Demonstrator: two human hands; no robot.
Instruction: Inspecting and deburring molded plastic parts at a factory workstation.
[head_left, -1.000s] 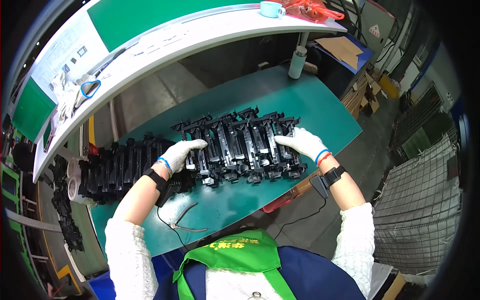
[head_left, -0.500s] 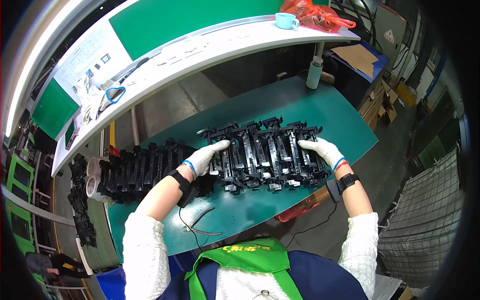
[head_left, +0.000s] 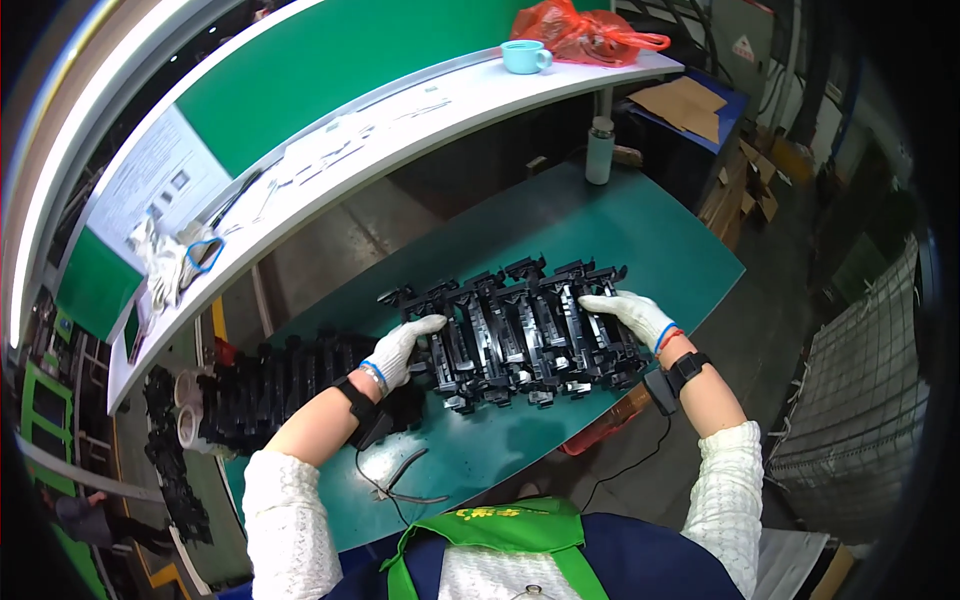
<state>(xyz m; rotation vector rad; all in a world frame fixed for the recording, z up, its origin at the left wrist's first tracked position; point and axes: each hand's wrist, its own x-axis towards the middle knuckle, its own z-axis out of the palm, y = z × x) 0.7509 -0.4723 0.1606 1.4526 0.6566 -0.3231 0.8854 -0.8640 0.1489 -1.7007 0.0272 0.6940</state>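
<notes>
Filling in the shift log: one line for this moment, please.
left hand: on row's left end | right hand: on right end | black plastic parts | green table

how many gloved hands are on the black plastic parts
2. The left hand grips the left end of the row of black plastic parts; the right hand rests on its right end.

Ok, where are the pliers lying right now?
In the head view, the pliers lie on the green table near its front edge, just below the left forearm, apart from the black plastic parts.
</notes>
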